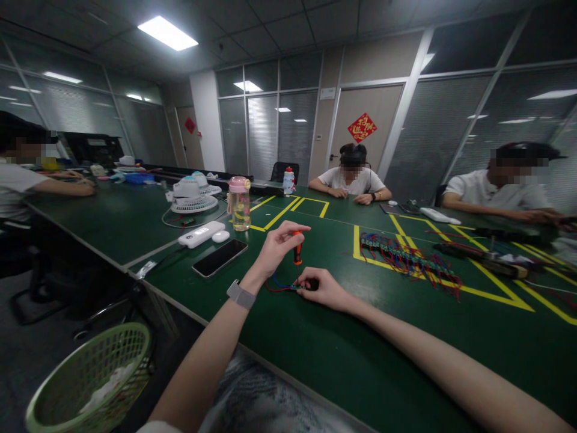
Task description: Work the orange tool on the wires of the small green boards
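Observation:
My left hand (285,242), with a watch on its wrist, grips an orange and black screwdriver (297,255) near the top of its handle. The screwdriver stands upright, its thin shaft pointing down at a small green circuit board (295,287) on the table. Red and blue wires (278,285) curve out from the board's left side. My right hand (322,290) is closed at the board's right edge, thumb and fingers pinching it against the table. Whether the screwdriver tip touches a screw is too small to tell.
A phone (220,258), a white power strip (201,234) and a pink-lidded bottle (240,204) stand to the left. Wired boards (406,258) lie in a row inside yellow tape at right. White fans (193,195) stand farther back. Several people sit around the green table (288,349).

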Demonstrator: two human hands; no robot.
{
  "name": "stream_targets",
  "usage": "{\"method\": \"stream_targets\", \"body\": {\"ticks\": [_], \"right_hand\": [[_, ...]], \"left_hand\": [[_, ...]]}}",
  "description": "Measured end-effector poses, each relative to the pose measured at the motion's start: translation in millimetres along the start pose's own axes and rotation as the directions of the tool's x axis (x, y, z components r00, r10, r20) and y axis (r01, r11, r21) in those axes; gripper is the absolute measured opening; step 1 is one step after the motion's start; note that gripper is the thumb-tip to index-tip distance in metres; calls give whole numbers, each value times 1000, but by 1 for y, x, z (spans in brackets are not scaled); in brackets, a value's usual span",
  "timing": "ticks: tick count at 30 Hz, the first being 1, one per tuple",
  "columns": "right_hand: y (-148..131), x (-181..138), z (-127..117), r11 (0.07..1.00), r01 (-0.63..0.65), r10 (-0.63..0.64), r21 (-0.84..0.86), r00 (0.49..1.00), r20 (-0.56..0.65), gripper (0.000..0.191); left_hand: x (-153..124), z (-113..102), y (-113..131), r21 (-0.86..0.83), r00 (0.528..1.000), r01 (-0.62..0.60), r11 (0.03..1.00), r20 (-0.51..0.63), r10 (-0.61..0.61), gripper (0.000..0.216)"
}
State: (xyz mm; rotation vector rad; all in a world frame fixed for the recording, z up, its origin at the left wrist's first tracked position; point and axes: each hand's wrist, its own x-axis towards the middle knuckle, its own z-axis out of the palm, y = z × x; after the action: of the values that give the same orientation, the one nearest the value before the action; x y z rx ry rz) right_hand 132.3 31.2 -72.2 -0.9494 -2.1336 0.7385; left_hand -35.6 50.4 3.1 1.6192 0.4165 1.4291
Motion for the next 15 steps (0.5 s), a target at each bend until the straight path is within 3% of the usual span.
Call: {"method": "stream_targets", "body": {"ticks": [5, 10, 12, 15], "right_hand": [[0, 0, 0, 1000, 9, -9, -9, 1000, -4, 12], [-2, -1, -1, 1000, -6, 6, -1, 1000, 1, 12], [-3, -1, -2, 1000, -8, 8, 7, 1000, 7, 12], [-4, -1, -1, 1000, -8, 8, 14, 1000, 6, 11]], "left_hand": [[-1, 5, 5, -209, 989, 115, 971, 111, -93, 32], [0, 0, 1, 22, 1000, 12, 1000, -22, -12, 26], [0, 0, 2, 120, 1000, -23, 992, -6, 24, 23], [-1, 4, 5, 14, 994, 21, 1000, 109, -22, 29]]}}
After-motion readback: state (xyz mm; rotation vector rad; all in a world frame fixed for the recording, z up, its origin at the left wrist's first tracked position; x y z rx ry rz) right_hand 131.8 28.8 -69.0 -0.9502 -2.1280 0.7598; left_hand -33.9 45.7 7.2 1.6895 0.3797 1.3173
